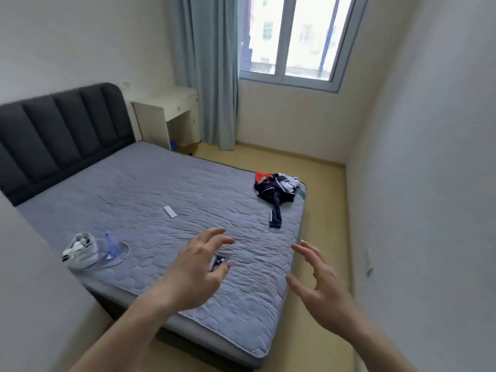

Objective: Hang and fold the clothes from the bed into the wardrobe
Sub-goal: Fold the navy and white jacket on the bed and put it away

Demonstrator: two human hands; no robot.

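Observation:
A small heap of clothes (276, 187), navy, red and white, lies at the far right corner of the grey quilted bed (161, 189), with one navy sleeve trailing toward me. My left hand (198, 267) hovers above the near part of the mattress, fingers spread and loosely bent, holding nothing. My right hand (319, 280) is raised over the bed's right edge, fingers likewise spread and empty. Both hands are well short of the clothes. The wardrobe is out of view.
A white remote (170, 211) lies mid-bed. A small dark card-like object (218, 261) sits by my left hand. A grey bag (80, 251), a plastic bottle (112, 245) and a cable rest at the left. A desk (171, 108), curtain and window stand behind; floor runs along the right.

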